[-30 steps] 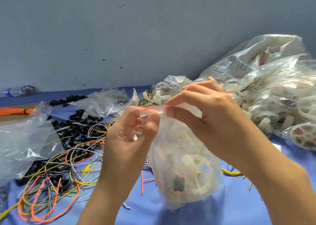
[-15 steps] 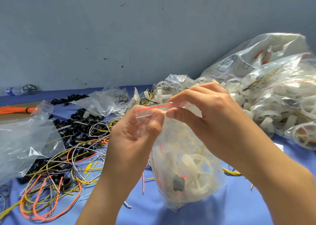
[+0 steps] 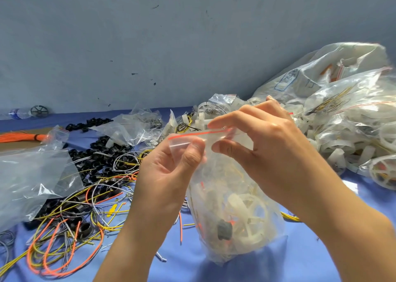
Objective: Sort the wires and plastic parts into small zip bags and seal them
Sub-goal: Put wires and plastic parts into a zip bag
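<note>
A clear zip bag (image 3: 233, 213) with a red seal strip stands on the blue table, filled with white plastic wheels, a dark grey part and bits of wire. My left hand (image 3: 171, 174) pinches the bag's top left corner between thumb and fingers. My right hand (image 3: 263, 151) pinches the zip strip just to the right, thumb below and forefinger above. Loose orange, yellow and grey wires (image 3: 64, 234) and black plastic rings (image 3: 102, 155) lie to the left.
An empty clear bag (image 3: 32, 178) lies far left, near an orange wire bundle (image 3: 19, 136). More small bags (image 3: 137, 127) sit behind. A heap of filled bags and white plastic wheels (image 3: 347, 131) fills the right. A blue wall stands behind.
The bag's top edge has spread wider to the left between my hands, showing more of the red strip. Both hands keep their pinch.
</note>
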### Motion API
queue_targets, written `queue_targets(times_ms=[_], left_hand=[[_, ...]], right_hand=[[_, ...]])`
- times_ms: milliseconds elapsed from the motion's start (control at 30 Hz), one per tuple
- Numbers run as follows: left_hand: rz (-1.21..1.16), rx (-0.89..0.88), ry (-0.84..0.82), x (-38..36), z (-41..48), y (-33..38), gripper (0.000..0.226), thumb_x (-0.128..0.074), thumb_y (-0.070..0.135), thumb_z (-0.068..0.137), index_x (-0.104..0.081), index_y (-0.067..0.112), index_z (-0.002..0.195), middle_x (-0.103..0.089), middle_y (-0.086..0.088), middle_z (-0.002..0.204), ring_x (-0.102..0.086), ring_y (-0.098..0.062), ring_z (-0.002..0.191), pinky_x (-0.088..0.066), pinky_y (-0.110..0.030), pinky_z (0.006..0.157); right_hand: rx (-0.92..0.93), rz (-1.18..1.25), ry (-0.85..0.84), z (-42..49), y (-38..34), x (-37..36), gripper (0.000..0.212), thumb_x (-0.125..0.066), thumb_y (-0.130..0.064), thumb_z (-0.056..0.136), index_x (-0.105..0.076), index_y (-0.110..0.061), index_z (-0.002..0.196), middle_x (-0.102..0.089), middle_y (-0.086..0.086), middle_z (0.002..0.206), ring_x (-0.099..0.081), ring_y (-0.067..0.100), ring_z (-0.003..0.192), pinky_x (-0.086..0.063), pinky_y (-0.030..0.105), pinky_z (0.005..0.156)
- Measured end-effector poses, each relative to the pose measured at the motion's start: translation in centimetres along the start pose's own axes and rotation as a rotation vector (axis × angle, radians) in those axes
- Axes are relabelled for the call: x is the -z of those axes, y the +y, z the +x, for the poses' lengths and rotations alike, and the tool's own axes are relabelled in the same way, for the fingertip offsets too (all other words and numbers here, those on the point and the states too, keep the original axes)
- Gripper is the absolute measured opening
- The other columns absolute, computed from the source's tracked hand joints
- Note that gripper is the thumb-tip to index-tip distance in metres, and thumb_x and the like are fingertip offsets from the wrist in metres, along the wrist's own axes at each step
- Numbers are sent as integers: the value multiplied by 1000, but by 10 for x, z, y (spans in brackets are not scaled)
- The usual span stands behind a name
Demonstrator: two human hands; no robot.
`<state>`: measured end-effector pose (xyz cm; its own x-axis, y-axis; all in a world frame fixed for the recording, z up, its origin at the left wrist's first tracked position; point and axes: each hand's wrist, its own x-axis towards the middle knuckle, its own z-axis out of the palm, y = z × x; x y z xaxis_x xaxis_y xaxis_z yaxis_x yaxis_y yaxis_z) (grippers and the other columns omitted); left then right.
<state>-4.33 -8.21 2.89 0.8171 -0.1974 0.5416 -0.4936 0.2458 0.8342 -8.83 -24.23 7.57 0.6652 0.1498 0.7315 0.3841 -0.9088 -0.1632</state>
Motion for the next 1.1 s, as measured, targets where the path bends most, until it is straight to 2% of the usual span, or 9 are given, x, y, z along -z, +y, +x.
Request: queue_targets(times_ms=[100, 433, 533, 567, 633, 700, 767, 933, 1100], left_hand=[[-23, 8, -20, 2, 1, 0, 12, -66, 32, 85, -70, 20, 83, -68, 8, 75, -62, -6, 72, -48, -11, 66], [17, 57, 3, 1, 1, -2, 14, -70, 34, 84, -74, 22, 90, -73, 1, 80, -68, -9, 74, -53, -17, 72], [12, 66, 32, 3, 1, -4, 20, -69, 37, 82, -74, 20, 91, -72, 1, 79, -66, -11, 74, -55, -22, 77], [4, 75, 41, 3, 1, -4, 22, -69, 39, 80, -74, 21, 91, -72, 1, 79, -66, -11, 74, -55, -24, 78], [-7, 91, 61, 6, 2, -6, 23, -69, 40, 79, -75, 21, 90, -72, 1, 80, -66, -12, 73, -55, -26, 77], [-5, 97, 70, 7, 2, -7, 24, -72, 41, 79, -75, 21, 90, -73, 0, 80, -66, -11, 74, -55, -25, 76], [10, 94, 65, 7, 2, -8, 22, -73, 43, 80, -75, 23, 90, -73, 1, 80, -66, -10, 75, -55, -25, 78], [25, 89, 93, 7, 3, -11, 18, -68, 42, 81, -75, 27, 88, -73, 1, 80, -66, -9, 75, -55, -23, 77], [40, 94, 97, 8, 3, -11, 19, -70, 44, 82, -75, 27, 88, -72, 2, 80, -65, -10, 75, -55, -26, 76]], right_hand=[[-41, 31, -7, 0, 7, 5, 32, -52, -49, 91, -71, -28, 106, -68, -9, 97, -53, 23, 103, -39, 52, 101], [21, 63, 70, -1, 14, 6, 19, -58, -39, 91, -74, -29, 94, -67, -13, 88, -52, 17, 95, -41, 52, 99], [-67, 153, 133, -4, 28, 8, 22, -60, -46, 88, -70, -34, 104, -65, -23, 95, -51, -4, 97, -39, 22, 94], [-148, 239, 149, -6, 36, 9, 24, -61, -47, 88, -68, -34, 108, -67, -23, 95, -53, -8, 97, -38, 12, 87], [-348, 559, 149, -12, 49, 11, 24, -64, -44, 86, -70, -33, 106, -73, -13, 89, -63, -7, 89, -42, 6, 74], [-489, 884, 122, -19, 58, 7, 24, -66, -44, 77, -76, -30, 93, -74, -6, 83, -67, 1, 80, -49, 11, 72], [-578, 1048, 105, -23, 60, -2, 23, -69, -43, 70, -78, -27, 83, -71, -5, 75, -65, 7, 73, -53, 18, 72], [-629, 1188, 143, -24, 55, -12, 27, -73, -43, 67, -78, -22, 83, -65, -2, 74, -59, 11, 71, -53, 24, 72], [-641, 1272, 201, -21, 48, -17, 21, -72, -40, 67, -78, -23, 78, -63, -7, 73, -54, 7, 63, -44, 36, 81]])
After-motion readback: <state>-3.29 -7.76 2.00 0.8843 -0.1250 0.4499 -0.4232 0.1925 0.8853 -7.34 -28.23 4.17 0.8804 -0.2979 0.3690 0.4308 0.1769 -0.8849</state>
